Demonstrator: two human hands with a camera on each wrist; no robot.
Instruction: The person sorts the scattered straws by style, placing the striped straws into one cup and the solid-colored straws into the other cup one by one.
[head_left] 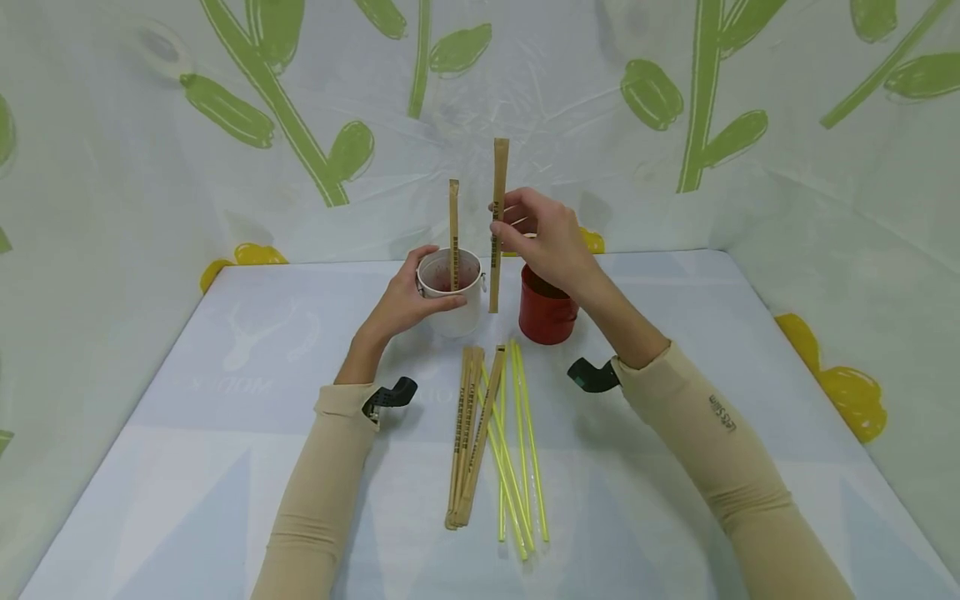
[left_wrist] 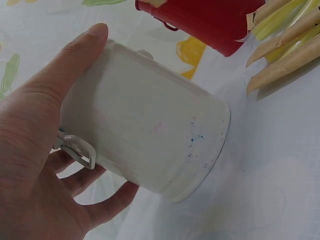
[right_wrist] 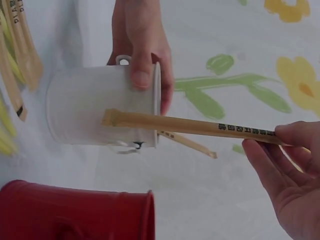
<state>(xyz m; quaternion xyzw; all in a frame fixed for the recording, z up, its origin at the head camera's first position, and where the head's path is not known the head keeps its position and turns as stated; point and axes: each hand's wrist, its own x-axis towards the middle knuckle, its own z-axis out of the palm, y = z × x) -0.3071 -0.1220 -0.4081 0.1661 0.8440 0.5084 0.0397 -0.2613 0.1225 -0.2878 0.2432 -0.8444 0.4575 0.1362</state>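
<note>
My left hand (head_left: 397,302) grips a small white bucket (head_left: 461,318) near its rim, the thumb on the near side and the fingers round the far side. One straw in a brown paper wrapper (head_left: 453,208) stands in that bucket. My right hand (head_left: 553,242) pinches another paper-wrapped straw (head_left: 500,167) between thumb and fingers. It hangs upright beside the white bucket's right side, its lower end below rim height. In the right wrist view this held straw (right_wrist: 190,125) overlaps the bucket's wall (right_wrist: 85,95). A red bucket (head_left: 547,321) stands under my right forearm, partly hidden.
Several brown paper-wrapped straws (head_left: 465,433) lie in a bundle on the white-blue tabletop (head_left: 187,500). Several yellow straws (head_left: 525,450) lie beside them, partly beneath. A leaf-patterned sheet (head_left: 540,83) rises behind the table's far edge.
</note>
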